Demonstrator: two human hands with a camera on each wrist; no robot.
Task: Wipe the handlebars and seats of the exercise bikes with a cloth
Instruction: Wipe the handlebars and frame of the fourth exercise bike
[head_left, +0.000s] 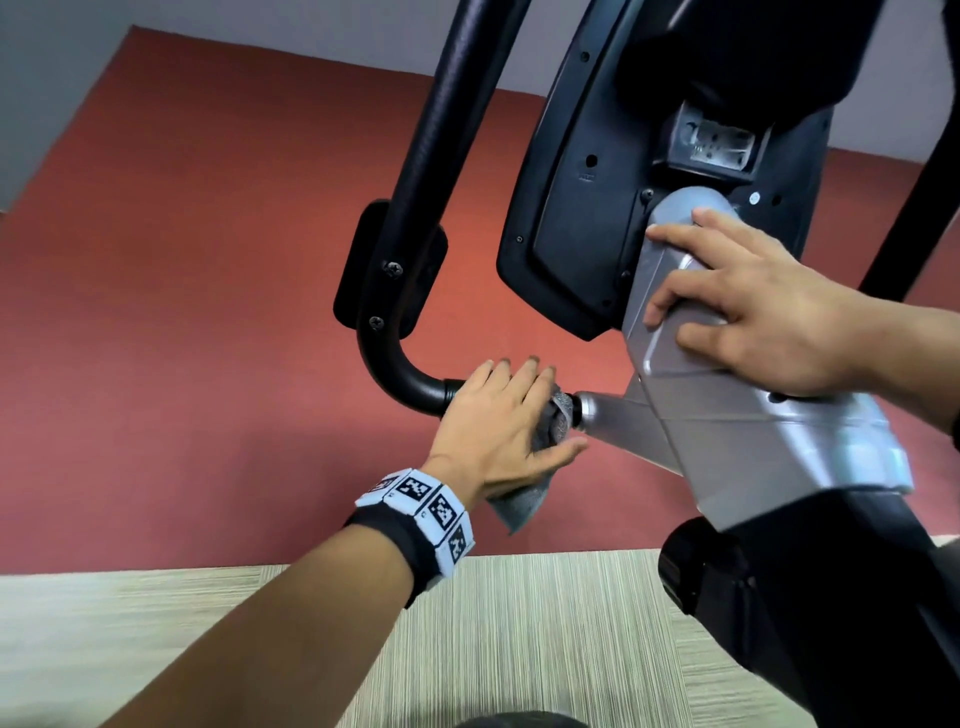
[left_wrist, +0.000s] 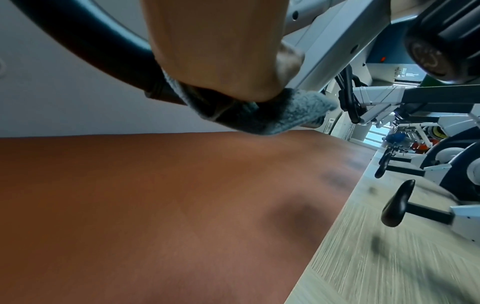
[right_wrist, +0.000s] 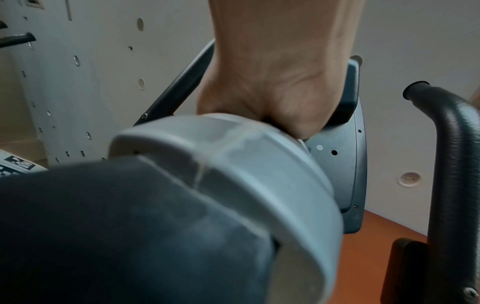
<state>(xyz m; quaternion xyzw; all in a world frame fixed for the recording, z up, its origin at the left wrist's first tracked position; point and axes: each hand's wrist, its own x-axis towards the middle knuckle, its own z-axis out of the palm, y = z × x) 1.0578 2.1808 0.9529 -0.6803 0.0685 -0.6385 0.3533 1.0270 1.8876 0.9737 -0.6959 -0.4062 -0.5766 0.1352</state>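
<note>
My left hand (head_left: 498, 415) grips a grey cloth (head_left: 522, 501) wrapped round the black handlebar (head_left: 415, 218), just where its low bend meets the silver stem (head_left: 613, 415). A corner of the cloth hangs below my palm. In the left wrist view the cloth (left_wrist: 280, 115) bunches under my left hand (left_wrist: 221, 51) against the handlebar (left_wrist: 98, 47). My right hand (head_left: 753, 306) rests with fingers spread on the silver column housing (head_left: 753, 441), below the black back of the console (head_left: 587, 208). From the right wrist, my right hand's (right_wrist: 280, 82) palm lies on the housing (right_wrist: 259, 164).
The other handlebar arm (right_wrist: 451, 144) rises to the right of the console. Red floor (head_left: 208, 312) lies under the bars and striped pale flooring (head_left: 519, 623) nearer me. Further bikes with a black seat (left_wrist: 397, 203) stand in a row beyond.
</note>
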